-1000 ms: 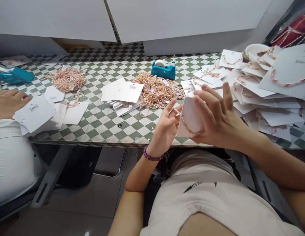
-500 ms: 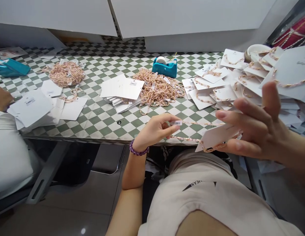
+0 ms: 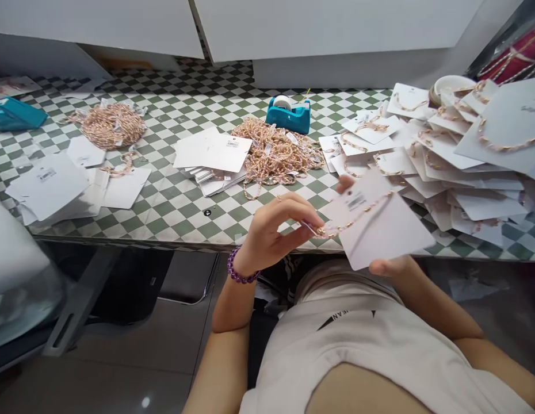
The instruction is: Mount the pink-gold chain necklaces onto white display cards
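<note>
Worktop, checkered, mid-frame. Centre: bead heap, seemingly kept within reach. Lower centre: left hand, fingertips pinched on bead strand, apparently controlling its end. Right of centre: white card beneath strand, steadied at edges by widely spread right hand.

A worktable covered in green-and-white checks spans the room in front of me, its pattern darkening into shadow at the back. Two broad white panels, one on the left and one on the right, stand beyond it, a narrow slanting gap between them. Below, a slotted grey support angles down beside a flat grey surface with a curved metal rim, over dark floor tiles that catch a bright spot of light.
</note>
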Tool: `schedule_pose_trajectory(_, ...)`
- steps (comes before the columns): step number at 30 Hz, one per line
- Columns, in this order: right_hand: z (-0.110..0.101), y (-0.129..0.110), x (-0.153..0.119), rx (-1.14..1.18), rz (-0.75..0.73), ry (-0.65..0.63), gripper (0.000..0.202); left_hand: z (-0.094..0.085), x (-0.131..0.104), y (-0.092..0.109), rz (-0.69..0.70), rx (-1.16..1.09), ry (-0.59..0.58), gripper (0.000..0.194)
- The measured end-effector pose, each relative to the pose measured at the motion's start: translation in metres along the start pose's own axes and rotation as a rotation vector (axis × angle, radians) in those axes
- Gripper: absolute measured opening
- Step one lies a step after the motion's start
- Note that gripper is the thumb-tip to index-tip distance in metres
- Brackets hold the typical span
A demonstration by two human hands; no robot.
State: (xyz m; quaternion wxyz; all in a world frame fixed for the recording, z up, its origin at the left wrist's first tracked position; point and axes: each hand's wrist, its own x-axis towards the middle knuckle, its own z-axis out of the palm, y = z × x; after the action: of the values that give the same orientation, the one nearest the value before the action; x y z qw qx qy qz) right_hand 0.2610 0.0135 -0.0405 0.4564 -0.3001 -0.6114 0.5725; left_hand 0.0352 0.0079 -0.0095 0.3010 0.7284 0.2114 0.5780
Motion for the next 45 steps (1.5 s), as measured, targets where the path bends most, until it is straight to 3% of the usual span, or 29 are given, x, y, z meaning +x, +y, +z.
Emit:
schedule_pose_trajectory(3, 0.017, 0.009, -0.001, 0.255, 0.041, -0.106, 0.086, 0.006, 0.003, 0.002, -0.03, 0.111, -0.019, 0.004)
schedule_pose_trajectory(5, 0.022, 0.011, 0.0, 0.282, 0.129, -0.162, 0.08, 0.01, 0.004, -0.001, -0.1, 0.234, -0.041, 0.005)
schedule_pose_trajectory(8, 0.026, 0.008, 0.004, 0.228, 0.177, -0.104, 0.081, 0.016, 0.003, -0.007, -0.214, 0.309, -0.077, 0.005)
schedule_pose_trajectory(11, 0.028, 0.007, 0.006, 0.171, 0.197, -0.017, 0.076, 0.021, 0.001, -0.009, -0.288, 0.233, -0.074, 0.006)
schedule_pose_trajectory(13, 0.028, 0.01, 0.006, 0.249, 0.243, -0.019, 0.067, 0.023, 0.002, -0.004, -0.3, 0.223, -0.05, 0.005)
schedule_pose_trajectory(17, 0.033, 0.019, -0.001, 0.441, 0.355, -0.056, 0.042, 0.023, 0.016, 0.017, -0.258, 0.333, -0.017, 0.005)
schedule_pose_trajectory(20, 0.041, 0.021, -0.006, 0.359, 0.343, 0.017, 0.031, 0.022, 0.034, 0.037, -0.183, 0.423, -0.057, 0.005)
schedule_pose_trajectory(23, 0.044, 0.017, -0.008, 0.214, 0.23, 0.196, 0.035, 0.022, 0.05, 0.053, -0.123, 0.487, -0.102, 0.006)
schedule_pose_trajectory(25, 0.041, 0.012, -0.009, 0.185, 0.262, 0.27, 0.037, 0.021, 0.058, 0.061, -0.097, 0.552, -0.129, 0.007)
schedule_pose_trajectory(28, 0.034, 0.005, -0.01, 0.252, 0.382, 0.26, 0.039, 0.018, 0.071, 0.067, -0.027, 0.709, -0.157, 0.007)
schedule_pose_trajectory(32, 0.028, -0.001, -0.013, 0.304, 0.401, 0.252, 0.039, 0.015, 0.09, 0.072, 0.031, 0.892, -0.194, 0.014)
schedule_pose_trajectory(38, 0.025, 0.003, -0.013, 0.373, 0.335, 0.169, 0.036, 0.027, 0.107, 0.077, -0.119, 0.632, -0.426, 0.007)
schedule_pose_trajectory(42, 0.019, 0.003, -0.014, 0.402, 0.28, 0.092, 0.034, 0.034, 0.112, 0.063, -0.211, 0.422, -0.453, 0.015)
schedule_pose_trajectory(45, 0.013, 0.001, -0.016, 0.353, 0.246, 0.059, 0.036, 0.034, 0.111, 0.048, -0.21, 0.447, -0.497, 0.009)
